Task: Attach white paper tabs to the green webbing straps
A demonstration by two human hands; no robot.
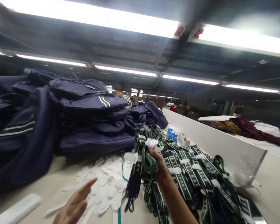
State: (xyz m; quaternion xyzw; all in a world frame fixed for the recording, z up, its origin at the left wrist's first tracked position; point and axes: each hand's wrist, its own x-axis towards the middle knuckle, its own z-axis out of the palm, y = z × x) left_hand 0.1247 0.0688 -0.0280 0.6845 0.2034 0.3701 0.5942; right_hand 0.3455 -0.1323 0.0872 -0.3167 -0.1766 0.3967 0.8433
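My right hand (160,165) grips a folded bundle of green lettered webbing strap (149,160), wrapped with a white paper band, over the edge of a strap heap. A dark end with a small loop hangs below the bundle. The heap of similar bundled straps (184,174) spreads out to the right, most with white bands round them. My left hand (76,202) is held above the table with its fingers stretched out and nothing in it. Beside it lies a loose pile of white paper-like pieces (109,177), with a thin teal ribbon (124,169) across it.
Navy bags (93,124) with green-and-white stripes are stacked high at the left and back. A white partition (214,140) runs along the right. Behind the straps stands a blue tape dispenser (172,135). A white bar-shaped object (16,208) lies at the front left.
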